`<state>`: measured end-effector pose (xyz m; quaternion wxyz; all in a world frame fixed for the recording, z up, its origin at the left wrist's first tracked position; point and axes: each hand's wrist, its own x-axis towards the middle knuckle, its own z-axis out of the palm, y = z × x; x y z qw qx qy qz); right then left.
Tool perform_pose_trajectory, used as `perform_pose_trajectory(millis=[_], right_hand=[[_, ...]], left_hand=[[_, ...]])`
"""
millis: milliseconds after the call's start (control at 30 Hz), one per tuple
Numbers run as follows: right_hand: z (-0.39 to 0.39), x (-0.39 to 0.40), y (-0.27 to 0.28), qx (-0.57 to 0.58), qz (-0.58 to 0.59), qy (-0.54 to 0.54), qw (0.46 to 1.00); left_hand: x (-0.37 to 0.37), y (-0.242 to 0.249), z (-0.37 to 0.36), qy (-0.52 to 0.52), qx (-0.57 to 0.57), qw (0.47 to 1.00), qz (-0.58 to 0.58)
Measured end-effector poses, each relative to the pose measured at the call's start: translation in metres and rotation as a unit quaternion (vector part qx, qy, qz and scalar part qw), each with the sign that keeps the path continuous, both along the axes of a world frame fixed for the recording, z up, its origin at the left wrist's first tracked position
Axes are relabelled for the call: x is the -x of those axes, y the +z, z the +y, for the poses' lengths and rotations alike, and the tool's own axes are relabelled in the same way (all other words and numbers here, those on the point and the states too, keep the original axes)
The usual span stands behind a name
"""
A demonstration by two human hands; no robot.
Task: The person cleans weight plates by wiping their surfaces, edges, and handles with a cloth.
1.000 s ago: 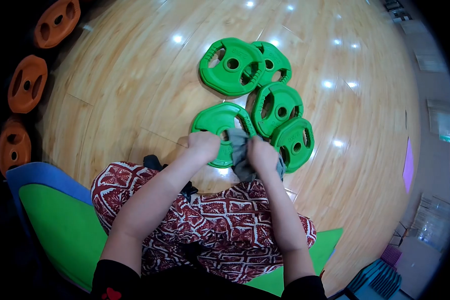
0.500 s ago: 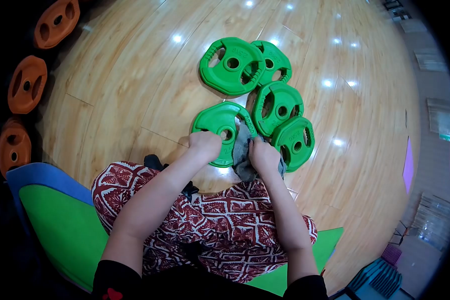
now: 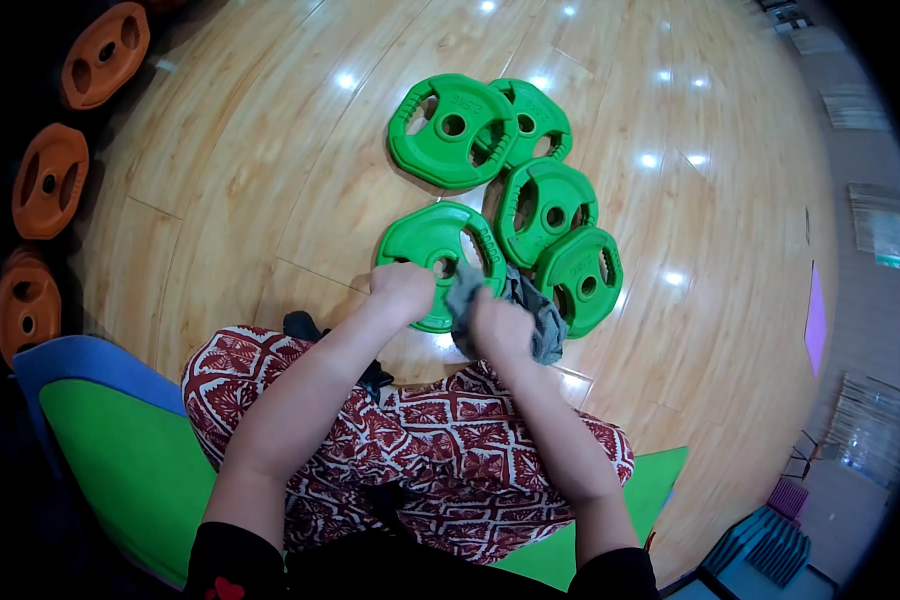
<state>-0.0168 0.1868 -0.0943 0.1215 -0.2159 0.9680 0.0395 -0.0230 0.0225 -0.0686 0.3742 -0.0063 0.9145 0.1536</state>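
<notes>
A green weight plate (image 3: 415,235) lies tilted close to my knees. My left hand (image 3: 405,292) is closed on its left side, the fingers mostly hidden behind the knuckles. On the plate's right side, my right hand (image 3: 502,325) grips a grey cloth (image 3: 548,335); motion smears this hand a little. One part of the cloth reaches up over the plate by its centre hole, and the rest hangs to the right of the hand.
More green plates lie beyond and to the right, one overlapping plate (image 3: 425,155) at the back. Orange plates (image 3: 48,182) line the left side. Under me is a green mat (image 3: 110,470). Teal stacked items (image 3: 765,545) stand at lower right on the wood floor (image 3: 270,180).
My right hand has moved left with the cloth, whose upper part now lies nearer the plate's centre. My left hand keeps its hold. The whole view has shifted slightly.
</notes>
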Motion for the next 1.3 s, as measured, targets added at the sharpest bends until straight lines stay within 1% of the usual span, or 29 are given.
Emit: perform_pose_trajectory(millis=[33,67,167,200,267,333,400,467,500,533,600,667,700,733,800,867,933,1000,1067,1133,1200,1267,1300], right_hand=[[-0.008,-0.016,-0.004,0.016,-0.001,0.036,0.999],[-0.015,-0.030,-0.004,0.031,-0.025,0.079,0.996],[-0.020,-0.040,-0.007,0.036,-0.037,0.095,0.994],[-0.015,-0.033,-0.007,0.027,-0.013,0.080,0.996],[0.001,-0.010,-0.008,0.008,0.032,0.013,0.999],[0.013,0.009,-0.005,-0.003,0.080,-0.034,0.996],[0.015,0.007,-0.008,0.005,0.095,-0.026,0.995],[0.001,-0.013,-0.010,0.005,0.085,0.012,0.996],[-0.008,-0.026,-0.017,-0.001,0.056,0.027,0.998],[-0.015,-0.036,-0.018,0.019,0.082,0.061,0.995],[-0.013,-0.031,-0.016,0.045,0.074,0.052,0.995],[0.002,-0.014,-0.020,0.054,0.085,0.008,0.995],[0.005,-0.001,-0.011,0.021,0.088,-0.024,0.996],[0.011,0.006,-0.014,0.032,0.121,-0.030,0.992],[0.010,0.003,-0.015,0.024,0.116,-0.037,0.992],[0.002,-0.010,-0.017,0.011,0.113,-0.007,0.994],[-0.011,-0.032,-0.020,0.011,0.126,0.053,0.991],[-0.007,-0.028,-0.023,0.027,0.124,0.051,0.991],[0.005,-0.007,-0.014,0.010,0.144,0.012,0.990],[0.020,0.014,-0.017,0.010,0.179,-0.031,0.983],[0.019,0.010,-0.021,-0.003,0.198,-0.030,0.980],[0.008,-0.007,-0.017,0.005,0.175,0.023,0.984],[0.000,-0.020,-0.017,0.032,0.158,0.068,0.985]], left_hand=[[0.000,0.001,0.001,0.002,0.001,1.000,0.002],[0.000,0.001,0.002,0.003,0.001,1.000,0.003],[0.000,0.000,0.000,-0.012,-0.003,1.000,0.003],[0.000,-0.001,-0.001,-0.014,-0.002,1.000,0.003],[-0.001,-0.004,-0.002,0.028,-0.021,0.999,0.006],[-0.001,-0.007,-0.001,0.024,-0.020,0.999,0.005],[-0.002,-0.006,0.000,0.022,-0.017,1.000,0.003],[0.000,0.000,0.001,0.023,-0.015,1.000,-0.005],[0.001,0.002,0.002,0.022,-0.016,1.000,-0.004],[0.001,0.004,0.003,0.020,-0.020,1.000,-0.008],[0.000,0.004,0.002,0.013,-0.019,1.000,-0.013],[-0.002,0.000,0.002,0.000,-0.011,1.000,-0.029],[-0.004,0.001,0.003,-0.002,-0.011,1.000,-0.028],[-0.006,0.001,0.004,-0.013,-0.012,1.000,-0.024],[-0.009,0.003,0.005,-0.026,-0.011,0.999,-0.019],[-0.010,0.002,0.006,-0.053,-0.004,0.998,-0.026],[-0.008,0.003,0.007,-0.058,-0.007,0.998,-0.023],[-0.009,0.001,0.007,-0.066,-0.008,0.998,-0.022],[-0.012,-0.009,0.005,-0.039,-0.012,0.999,0.000],[-0.014,-0.009,0.004,-0.042,-0.020,0.999,0.007],[-0.014,-0.007,0.003,-0.044,-0.033,0.998,0.018],[-0.012,-0.006,0.006,-0.041,-0.025,0.999,0.019],[-0.012,-0.008,0.008,-0.041,-0.026,0.999,0.019]])
